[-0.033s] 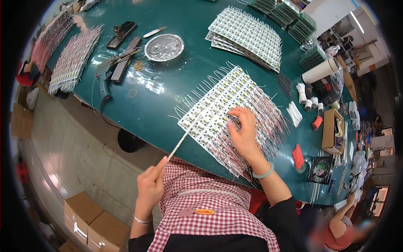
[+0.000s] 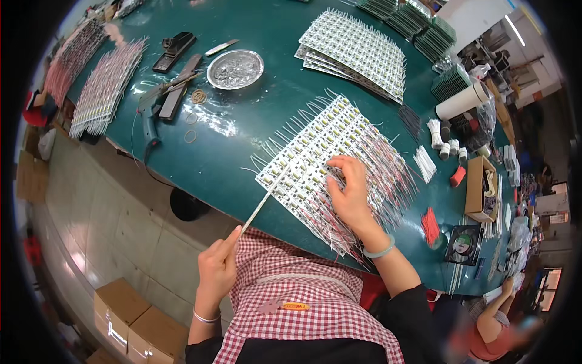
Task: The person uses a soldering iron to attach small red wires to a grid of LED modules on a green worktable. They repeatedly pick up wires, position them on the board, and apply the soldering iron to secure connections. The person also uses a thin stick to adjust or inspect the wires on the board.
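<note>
A white panel of small circuit boards [image 2: 315, 141] lies on the green table in front of me. Pale wires stick out along its far left side, and red and white wires [image 2: 388, 182] cover its right part. My left hand [image 2: 217, 267], at the table's front edge, is closed around the lower end of a thin whitish stick [image 2: 259, 208]. The stick slants up to the panel, and its far end lies over the boards near the left corner. Over the wired part rests my right hand [image 2: 351, 193], thumb and forefinger apart, the other fingers partly hidden; nothing shows in its grasp.
Stacked panels [image 2: 357, 51] lie at the back. Left of them are a foil-like silver bowl [image 2: 235, 70], a glue gun [image 2: 148, 115] and wired panels [image 2: 109, 91]. Tubing bundles [image 2: 425, 164], a cardboard box [image 2: 481, 191] and a small fan [image 2: 464, 246] stand right. A co-worker's arm [image 2: 494, 309] shows lower right.
</note>
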Motion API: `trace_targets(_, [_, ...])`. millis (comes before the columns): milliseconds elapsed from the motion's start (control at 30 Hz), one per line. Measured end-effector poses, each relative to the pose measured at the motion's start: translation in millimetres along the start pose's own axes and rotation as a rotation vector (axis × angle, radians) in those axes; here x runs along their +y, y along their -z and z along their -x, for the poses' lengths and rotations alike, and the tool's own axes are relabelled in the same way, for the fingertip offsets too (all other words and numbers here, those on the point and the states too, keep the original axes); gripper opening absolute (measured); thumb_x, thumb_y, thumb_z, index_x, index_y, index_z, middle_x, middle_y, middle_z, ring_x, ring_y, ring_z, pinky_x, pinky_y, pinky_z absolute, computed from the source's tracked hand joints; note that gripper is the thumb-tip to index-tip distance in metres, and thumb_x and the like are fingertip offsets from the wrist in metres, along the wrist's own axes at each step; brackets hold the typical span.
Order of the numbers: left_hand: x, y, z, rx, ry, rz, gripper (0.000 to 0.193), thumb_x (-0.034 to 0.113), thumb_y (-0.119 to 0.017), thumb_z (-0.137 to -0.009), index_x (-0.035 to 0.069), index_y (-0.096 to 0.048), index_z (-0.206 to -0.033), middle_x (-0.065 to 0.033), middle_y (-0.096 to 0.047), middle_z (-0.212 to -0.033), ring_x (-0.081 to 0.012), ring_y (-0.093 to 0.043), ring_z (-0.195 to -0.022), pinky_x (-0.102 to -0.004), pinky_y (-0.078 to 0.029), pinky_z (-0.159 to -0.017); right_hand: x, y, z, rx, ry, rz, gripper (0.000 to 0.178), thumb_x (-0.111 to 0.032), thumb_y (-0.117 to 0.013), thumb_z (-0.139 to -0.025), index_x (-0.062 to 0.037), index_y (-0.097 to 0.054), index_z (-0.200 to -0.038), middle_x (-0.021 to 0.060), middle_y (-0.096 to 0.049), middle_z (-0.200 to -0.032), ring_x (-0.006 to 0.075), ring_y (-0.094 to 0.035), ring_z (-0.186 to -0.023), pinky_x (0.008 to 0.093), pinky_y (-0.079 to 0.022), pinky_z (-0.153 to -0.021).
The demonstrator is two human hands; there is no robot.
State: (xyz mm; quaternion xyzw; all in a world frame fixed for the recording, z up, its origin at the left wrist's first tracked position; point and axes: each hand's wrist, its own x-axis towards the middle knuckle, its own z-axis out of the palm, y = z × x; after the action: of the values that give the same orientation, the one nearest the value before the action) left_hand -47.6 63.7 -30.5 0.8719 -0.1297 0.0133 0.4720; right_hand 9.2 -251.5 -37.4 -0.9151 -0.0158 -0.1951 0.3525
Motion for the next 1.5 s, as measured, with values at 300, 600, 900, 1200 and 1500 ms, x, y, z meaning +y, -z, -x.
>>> trace_targets(300, [4.1, 9.5, 6.8, 0.024, 0.042, -0.021, 0.04, -0.006, -0.064, -0.09, 0.007, -0.07, -0.128, -0.0064, -0.045, -0.064, -0.0129, -0.043, -0.055, -0.0299, -0.037, -0.052, -1.8, 0.1, 0.8, -0.038, -0.02, -0.049, 0.029, -0.004, -0.063, -0.083, -0.0048, -0.062, -0.112, 0.0149, -0.059, -0.119, 0.0343, -0.052, -0.114, 0.0446, -0.039, -0.101])
trace_targets(600, [7.0, -7.9, -3.0, -0.005, -0.012, -0.063, 0.039, -0.004, -0.065, -0.092, 0.007, -0.069, -0.129, -0.0087, -0.048, -0.065, -0.0163, -0.045, -0.054, -0.0309, -0.038, -0.052, -2.9, -2.1, 1.0, -0.038, -0.036, -0.05, 0.033, -0.004, -0.066, -0.082, -0.0048, -0.061, -0.114, 0.014, -0.058, -0.119, 0.0344, -0.051, -0.114, 0.0449, -0.038, -0.101])
trace_targets(900, [11.2, -23.0, -38.4, -0.021, -0.152, -0.147, 0.041, -0.004, -0.065, -0.09, 0.007, -0.069, -0.129, -0.0112, -0.052, -0.066, -0.0221, -0.051, -0.053, -0.0342, -0.042, -0.052, -1.3, -3.8, 2.7, -0.018, -0.042, -0.069, 0.037, -0.005, -0.065, -0.081, -0.0061, -0.059, -0.117, 0.0137, -0.058, -0.12, 0.0355, -0.051, -0.112, 0.0489, -0.035, -0.106])
trace_targets(1200, [16.1, -24.4, -51.8, -0.082, -0.132, -0.19, 0.04, -0.004, -0.064, -0.091, 0.008, -0.069, -0.129, -0.0103, -0.052, -0.066, -0.0183, -0.048, -0.055, -0.0316, -0.042, -0.054, -8.1, -1.6, 2.4, -0.029, -0.083, -0.086, 0.037, -0.005, -0.066, -0.081, -0.0054, -0.058, -0.118, 0.0137, -0.058, -0.12, 0.035, -0.051, -0.113, 0.0474, -0.036, -0.103])
trace_targets(1500, [17.0, -39.7, -69.7, -0.057, -0.208, -0.203, 0.04, -0.003, -0.067, -0.09, 0.01, -0.07, -0.128, -0.0094, -0.05, -0.064, -0.0213, -0.049, -0.052, -0.0344, -0.042, -0.051, -9.0, -1.9, 1.3, -0.004, -0.061, -0.07, 0.036, -0.005, -0.066, -0.081, -0.0064, -0.059, -0.117, 0.0132, -0.059, -0.119, 0.034, -0.052, -0.112, 0.0453, -0.039, -0.1])
